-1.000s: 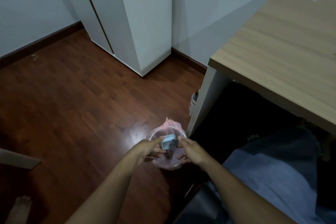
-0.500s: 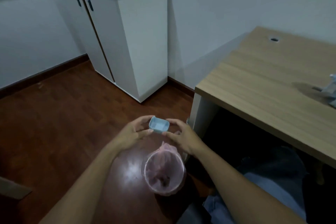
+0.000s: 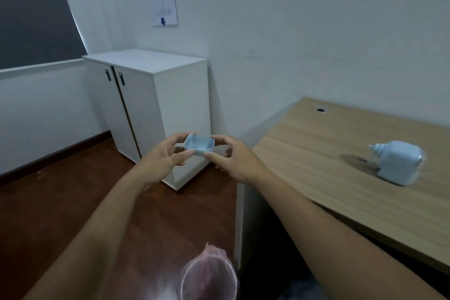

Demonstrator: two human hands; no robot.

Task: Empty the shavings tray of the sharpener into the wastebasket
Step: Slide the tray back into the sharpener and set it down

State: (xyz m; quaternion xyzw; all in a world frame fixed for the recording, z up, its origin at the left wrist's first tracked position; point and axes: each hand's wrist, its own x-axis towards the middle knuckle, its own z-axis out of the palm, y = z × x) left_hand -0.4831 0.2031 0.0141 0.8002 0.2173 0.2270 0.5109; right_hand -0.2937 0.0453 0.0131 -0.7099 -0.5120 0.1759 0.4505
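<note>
The small light-blue shavings tray (image 3: 199, 145) is held up in the air, open side facing me, and its inside looks bare. My left hand (image 3: 163, 158) pinches its left end and my right hand (image 3: 235, 158) pinches its right end. The wastebasket (image 3: 209, 275), lined with a pink bag, stands on the floor far below the tray, at the bottom edge of the view. The light-blue sharpener (image 3: 397, 162) sits on the wooden desk (image 3: 328, 153) to the right, well away from both hands.
A white two-door cabinet (image 3: 151, 109) stands against the wall behind the hands. Dark wooden floor (image 3: 60, 202) spreads to the left. The desk's white side panel (image 3: 243, 221) rises just right of the wastebasket. A paper sheet (image 3: 164, 7) hangs on the wall.
Both hands have lifted the tray from just over the wastebasket to chest height. The view has tilted upward, bringing the sharpener on the desk into sight.
</note>
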